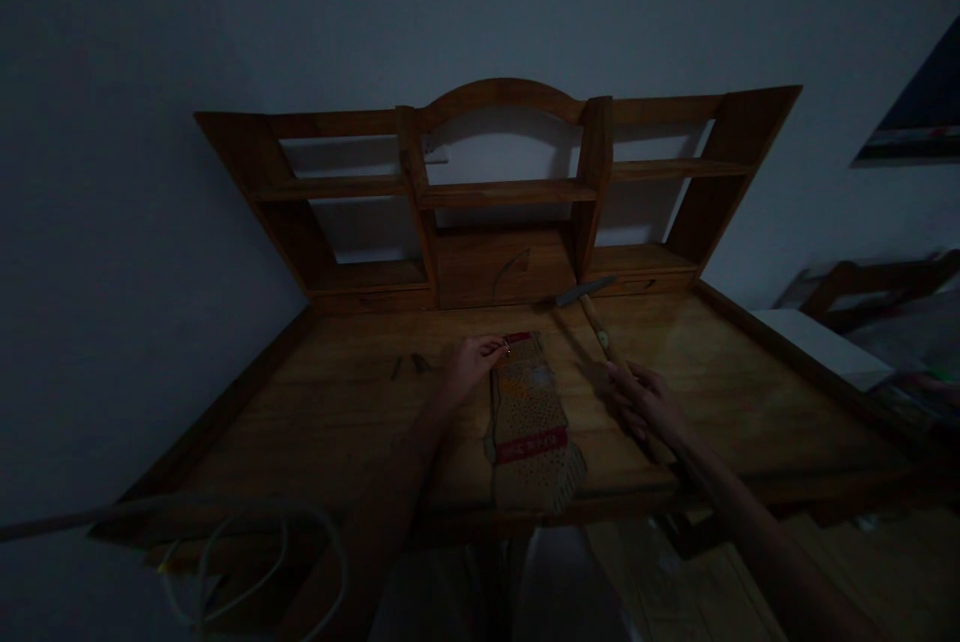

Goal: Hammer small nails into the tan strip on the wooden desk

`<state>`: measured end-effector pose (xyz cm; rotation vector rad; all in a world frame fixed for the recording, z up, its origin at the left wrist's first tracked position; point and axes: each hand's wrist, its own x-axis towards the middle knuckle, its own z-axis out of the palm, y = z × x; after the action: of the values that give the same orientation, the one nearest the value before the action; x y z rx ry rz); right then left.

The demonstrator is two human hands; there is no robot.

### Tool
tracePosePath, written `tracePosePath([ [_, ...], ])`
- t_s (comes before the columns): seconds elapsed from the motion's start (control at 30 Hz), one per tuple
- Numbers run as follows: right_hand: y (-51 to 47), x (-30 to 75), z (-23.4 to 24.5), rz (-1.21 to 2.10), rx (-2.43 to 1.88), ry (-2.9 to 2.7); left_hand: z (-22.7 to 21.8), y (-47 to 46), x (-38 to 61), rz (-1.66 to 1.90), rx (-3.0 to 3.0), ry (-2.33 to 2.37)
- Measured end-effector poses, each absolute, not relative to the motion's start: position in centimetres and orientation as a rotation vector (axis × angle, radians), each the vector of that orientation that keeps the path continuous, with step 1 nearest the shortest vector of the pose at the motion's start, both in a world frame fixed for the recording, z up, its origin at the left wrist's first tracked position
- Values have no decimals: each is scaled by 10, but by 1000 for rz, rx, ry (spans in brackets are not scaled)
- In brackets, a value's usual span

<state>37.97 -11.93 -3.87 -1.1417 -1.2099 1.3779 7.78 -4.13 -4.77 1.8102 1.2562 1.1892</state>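
Observation:
The scene is dim. My right hand (643, 402) is wrapped round the wooden handle of a hammer (592, 307), whose metal head points left, raised above the wooden desk (337, 412). My left hand (471, 362) pinches something small, perhaps a nail, at the top left corner of a patterned brown strip with red bands (529, 422). The strip lies flat on the desk and reaches its front edge.
A wooden hutch with shelves (499, 192) stands at the desk's back against a pale wall. Two small dark items (411, 363) lie left of my left hand. A white cable (247, 562) loops at the lower left. Other furniture (870, 287) sits at the right.

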Motion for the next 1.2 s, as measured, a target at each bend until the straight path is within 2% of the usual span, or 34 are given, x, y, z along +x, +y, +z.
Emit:
tracePosePath([
  [0.3,-125,372,-22,1187,-1319,-1342,-45,-44,78,1137,1965,1335],
  [0.53,-144,359,37,737,-1451,-1835,-44,-45,77,1140,1990,1337],
  [0.77,-166,338,79,603,-1623,-2088,-33,-50,79,1075,2069,1389],
  [0.93,-171,335,85,595,-1616,-2097,-31,-50,79,1045,2088,1386],
  [1.2,-172,334,67,560,-1558,-2178,-30,-50,81,1044,2094,1433],
])
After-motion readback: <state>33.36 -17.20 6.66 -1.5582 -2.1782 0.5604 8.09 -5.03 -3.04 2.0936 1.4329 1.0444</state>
